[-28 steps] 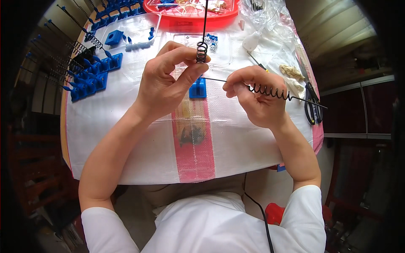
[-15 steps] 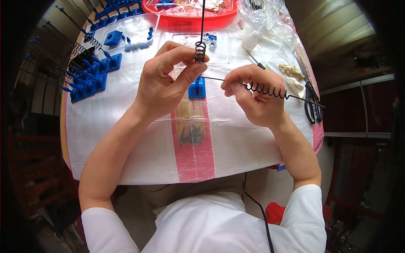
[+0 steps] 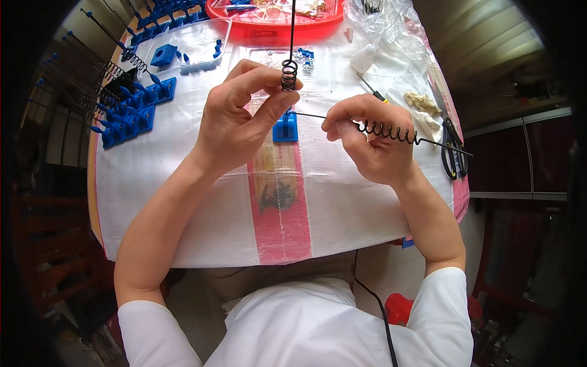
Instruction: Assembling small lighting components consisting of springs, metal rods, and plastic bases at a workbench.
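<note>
Between its thumb and index finger, my left hand (image 3: 241, 113) pinches a black coil spring (image 3: 289, 74) whose long straight end rises upward. Below those fingertips is a small blue plastic piece (image 3: 285, 128); whether it is fixed to the coil is hidden by the fingers. My right hand (image 3: 370, 137) is closed on a second black coil spring (image 3: 394, 132), which lies across the palm. One straight end of this spring sticks out to the right. A thin straight wire (image 3: 309, 114) runs from the right fingertips to the blue piece under the left hand.
Blue bases with springs (image 3: 131, 116) stand along the left edge. A clear tray (image 3: 202, 55) holds blue parts, and a red tray (image 3: 275, 27) sits at the back. Small blue and white pieces (image 3: 306, 60) lie beyond my left hand. Black-handled scissors (image 3: 454, 150) lie at right.
Almost nothing differs. The spring in my right hand has shifted very slightly to the right, and the upright wire in my left hand leans a touch differently.
</note>
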A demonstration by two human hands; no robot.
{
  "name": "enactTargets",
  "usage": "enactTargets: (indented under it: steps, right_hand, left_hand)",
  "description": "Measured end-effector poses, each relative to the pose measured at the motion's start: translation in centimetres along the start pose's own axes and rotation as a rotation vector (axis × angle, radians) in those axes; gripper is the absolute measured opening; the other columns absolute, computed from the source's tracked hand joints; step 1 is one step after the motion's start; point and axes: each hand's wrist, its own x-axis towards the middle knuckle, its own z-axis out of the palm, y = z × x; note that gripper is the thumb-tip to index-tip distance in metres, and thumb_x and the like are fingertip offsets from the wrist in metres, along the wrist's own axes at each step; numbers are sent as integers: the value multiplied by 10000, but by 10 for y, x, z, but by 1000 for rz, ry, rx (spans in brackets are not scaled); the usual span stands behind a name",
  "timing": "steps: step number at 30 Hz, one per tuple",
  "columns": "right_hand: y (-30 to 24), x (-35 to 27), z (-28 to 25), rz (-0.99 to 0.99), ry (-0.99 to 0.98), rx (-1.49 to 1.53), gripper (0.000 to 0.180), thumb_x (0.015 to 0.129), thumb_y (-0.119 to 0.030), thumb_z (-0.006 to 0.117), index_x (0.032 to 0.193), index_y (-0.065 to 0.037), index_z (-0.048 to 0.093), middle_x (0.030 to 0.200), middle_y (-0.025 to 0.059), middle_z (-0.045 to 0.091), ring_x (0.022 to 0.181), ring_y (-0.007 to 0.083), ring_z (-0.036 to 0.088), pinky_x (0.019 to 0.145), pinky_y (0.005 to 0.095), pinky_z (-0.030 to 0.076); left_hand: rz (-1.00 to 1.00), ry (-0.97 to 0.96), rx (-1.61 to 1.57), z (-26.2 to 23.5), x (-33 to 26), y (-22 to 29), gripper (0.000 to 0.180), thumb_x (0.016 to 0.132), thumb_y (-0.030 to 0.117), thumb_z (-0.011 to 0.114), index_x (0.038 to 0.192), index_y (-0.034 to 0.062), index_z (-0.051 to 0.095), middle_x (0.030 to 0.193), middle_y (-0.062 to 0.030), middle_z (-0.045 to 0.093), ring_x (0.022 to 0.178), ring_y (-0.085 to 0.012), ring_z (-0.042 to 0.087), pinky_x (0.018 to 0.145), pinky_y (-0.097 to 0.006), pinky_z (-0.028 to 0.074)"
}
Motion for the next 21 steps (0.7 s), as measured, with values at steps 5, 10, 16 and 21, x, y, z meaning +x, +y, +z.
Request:
enactTargets:
  steps: [5,10,16,21]
  right_hand:
    - [0,-1,0,-10,3,14,166,827,114,514,906,51,645,789,96,687,696,134,672,637,259,549]
    - [0,-1,1,-43,-14,-14,175,813,124,515,900,52,648,789,96,687,694,140,669,634,262,548]
    - [-2,-1,3,-153,5,-133,201,747,145,562,876,24,658,780,105,691,680,163,677,627,269,548]
    - [-6,1,6,-267,-10,-242,241,692,145,608,865,-16,660,763,107,692,667,206,691,601,276,546]
  left_hand:
    - [-4,-10,10,-1,0,0,160,882,54,708,1041,33,702,916,-51,630,854,-129,623,747,-260,521]
    - [-2,6,-17,0,0,0,165,881,51,707,1046,34,702,908,-48,631,845,-126,617,727,-253,517]
    - [-10,-2,-27,0,0,0,172,877,44,709,1049,33,700,917,-50,631,849,-126,621,734,-252,523]
    - [21,-2,1,-1,1,-1,172,871,40,715,1043,29,701,923,-52,633,840,-126,624,730,-255,527]
